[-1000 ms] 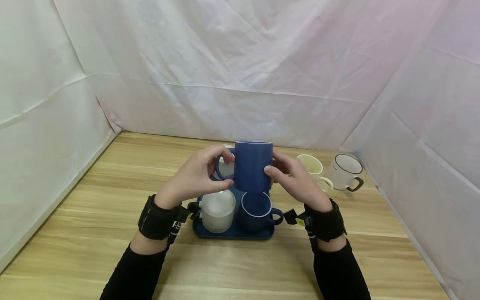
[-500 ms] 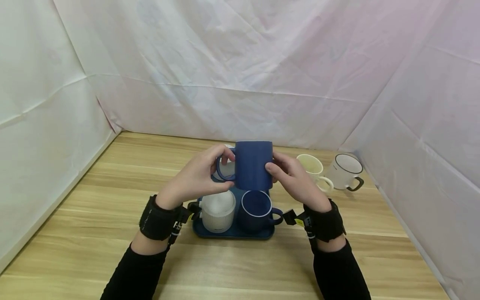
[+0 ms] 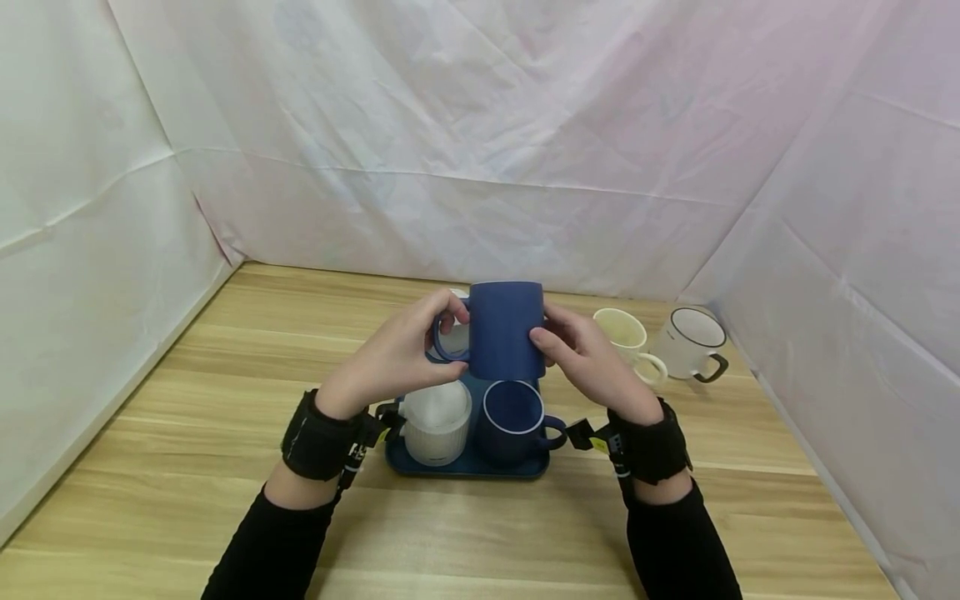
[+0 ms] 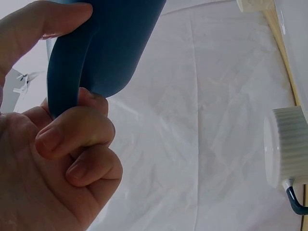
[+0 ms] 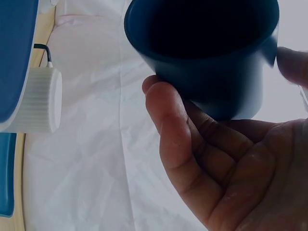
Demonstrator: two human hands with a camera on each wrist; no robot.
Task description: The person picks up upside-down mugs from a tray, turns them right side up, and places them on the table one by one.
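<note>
We see the blue mug (image 3: 506, 330) held in the air above the blue tray (image 3: 465, 463) (upright, handle to the left); the left hand (image 3: 390, 354) curls its fingers (image 4: 72, 132) round the handle; the right hand (image 3: 588, 358) presses thumb and fingers on the mug's wall; a white ribbed cup (image 3: 437, 422) and a dark mug (image 3: 513, 421) stand on the tray.

The head camera looks forward and down from above the desk (image 3: 225, 517), taking in both forearms, a blue mug (image 3: 504, 330) held up between the hands, and white sheet walls behind. The left wrist camera sits very close under the left hand (image 4: 57, 159), facing up past the blue mug's handle (image 4: 65, 72). The right wrist camera, equally close, looks along the right hand (image 5: 216, 163) at the same mug. All three views share that mug and a ribbed white cup (image 3: 437, 421).
</note>
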